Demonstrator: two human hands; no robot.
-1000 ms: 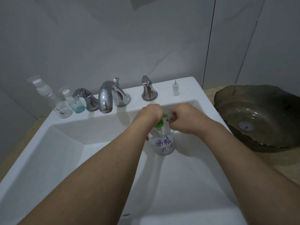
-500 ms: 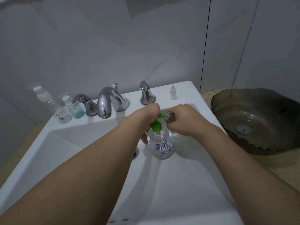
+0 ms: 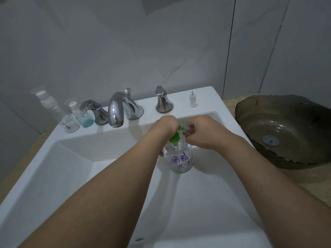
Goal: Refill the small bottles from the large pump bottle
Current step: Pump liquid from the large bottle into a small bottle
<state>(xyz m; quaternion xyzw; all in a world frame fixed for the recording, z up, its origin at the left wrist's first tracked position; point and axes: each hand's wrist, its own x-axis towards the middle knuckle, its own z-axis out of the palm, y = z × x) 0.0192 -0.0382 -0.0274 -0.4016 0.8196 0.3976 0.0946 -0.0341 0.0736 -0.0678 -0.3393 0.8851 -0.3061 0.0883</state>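
Pump bottle (image 3: 180, 157), clear with purple handwriting and a green pump head (image 3: 174, 137), stands in the white sink (image 3: 71, 176) just below the back ledge. The left hand (image 3: 165, 125) is curled over the pump head from above; how hard it presses cannot be told. The right hand (image 3: 204, 133) pinches a small bottle (image 3: 189, 129), tilted, with its mouth against the green nozzle tip. Its loose cap (image 3: 192, 100) stands on the ledge right of the tap (image 3: 118, 109). Two more small bottles wait at the ledge's left end: a tall clear one (image 3: 57, 111) and a short one with blue liquid (image 3: 82, 114), both capped. A dark glass basin (image 3: 286, 131) sits to the right.

The risk here looks to be a miss. The small mouth is narrow, and a hard push on the pump could shift the nozzle off it, sending liquid over the fingers and into the sink. The big bottle, steadied only from above, might also slide on the smooth porcelain.
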